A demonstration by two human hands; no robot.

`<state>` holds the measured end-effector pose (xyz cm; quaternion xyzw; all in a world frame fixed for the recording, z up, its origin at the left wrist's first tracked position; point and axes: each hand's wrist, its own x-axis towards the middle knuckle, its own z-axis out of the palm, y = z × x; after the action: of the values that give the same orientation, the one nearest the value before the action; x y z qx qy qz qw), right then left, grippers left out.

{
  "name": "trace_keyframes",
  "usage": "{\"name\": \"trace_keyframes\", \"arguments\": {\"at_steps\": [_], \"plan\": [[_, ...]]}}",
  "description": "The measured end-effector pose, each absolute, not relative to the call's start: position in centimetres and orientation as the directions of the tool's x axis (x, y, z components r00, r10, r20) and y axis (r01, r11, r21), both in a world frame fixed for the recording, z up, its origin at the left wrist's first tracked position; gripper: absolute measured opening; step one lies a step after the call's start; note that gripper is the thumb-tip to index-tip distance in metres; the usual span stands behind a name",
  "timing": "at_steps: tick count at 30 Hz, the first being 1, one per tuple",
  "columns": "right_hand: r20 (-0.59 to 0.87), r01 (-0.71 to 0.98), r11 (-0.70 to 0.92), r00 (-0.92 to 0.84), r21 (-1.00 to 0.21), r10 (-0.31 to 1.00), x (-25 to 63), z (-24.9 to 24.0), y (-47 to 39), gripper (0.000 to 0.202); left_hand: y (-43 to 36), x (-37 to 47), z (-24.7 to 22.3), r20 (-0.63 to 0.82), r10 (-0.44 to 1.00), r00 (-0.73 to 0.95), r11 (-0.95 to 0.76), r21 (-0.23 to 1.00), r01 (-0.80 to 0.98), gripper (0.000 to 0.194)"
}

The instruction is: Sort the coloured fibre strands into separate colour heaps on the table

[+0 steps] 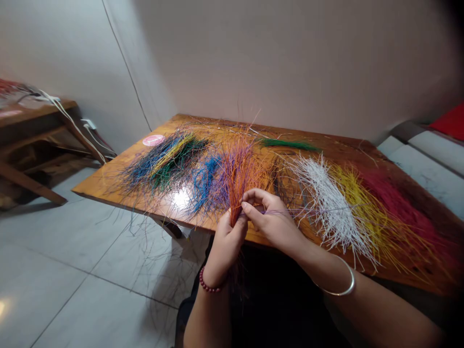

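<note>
My left hand [231,234] is closed around the lower part of a bundle of thin orange and purple wire-like strands [239,174], which fans out upward above the table's front edge. Thumb and fingers of my right hand [270,217] pinch at the bundle's right side, just above the left thumb. A few purple strands run sideways from there to the right, across the back of the right hand. Loose blue strands [205,181] lie just left of the bundle. The ends of the bundle below my left hand are mostly hidden in shadow.
On the wooden table [154,205] lie white strands [331,203], yellow strands [369,217] and red strands [409,208] at the right. Blue, yellow and green strands [166,162] spread at the left, near a pink round sticker [153,140]. Green strands [288,143] lie behind.
</note>
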<state>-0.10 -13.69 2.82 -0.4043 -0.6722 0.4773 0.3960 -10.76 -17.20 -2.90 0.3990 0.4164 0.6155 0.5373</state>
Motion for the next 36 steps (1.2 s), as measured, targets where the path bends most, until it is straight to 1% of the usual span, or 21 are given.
{"name": "trace_keyframes", "arguments": {"at_steps": [4, 10, 15, 32, 36], "plan": [[0.162, 0.205, 0.249, -0.364, -0.946, 0.917, 0.0, 2.6, -13.6, 0.009, -17.0, -10.6, -3.0, 0.097, 0.99, -0.098, -0.124, 0.941, -0.316, 0.033], [0.173, 0.185, 0.251, -0.357, -0.95, 0.918, 0.1, 2.3, -13.3, 0.013, -16.7, -10.6, -3.7, 0.145, 0.984, -0.104, -0.17, 0.938, -0.303, 0.034], [0.145, 0.2, 0.219, -0.329, -0.955, 0.933, 0.1, 2.4, -13.3, 0.013, -16.8, -10.8, -4.0, 0.12, 0.988, -0.095, -0.143, 0.944, -0.297, 0.034], [0.165, 0.191, 0.23, -0.304, -0.954, 0.938, 0.0, 2.1, -13.1, 0.01, -16.8, -10.7, -4.0, 0.093, 0.992, -0.086, -0.116, 0.936, -0.332, 0.026], [0.149, 0.145, 0.2, -0.301, -0.969, 0.942, -0.1, 2.1, -13.2, 0.008, -16.9, -10.7, -3.6, 0.091, 0.993, -0.074, -0.109, 0.944, -0.311, 0.023]]}}
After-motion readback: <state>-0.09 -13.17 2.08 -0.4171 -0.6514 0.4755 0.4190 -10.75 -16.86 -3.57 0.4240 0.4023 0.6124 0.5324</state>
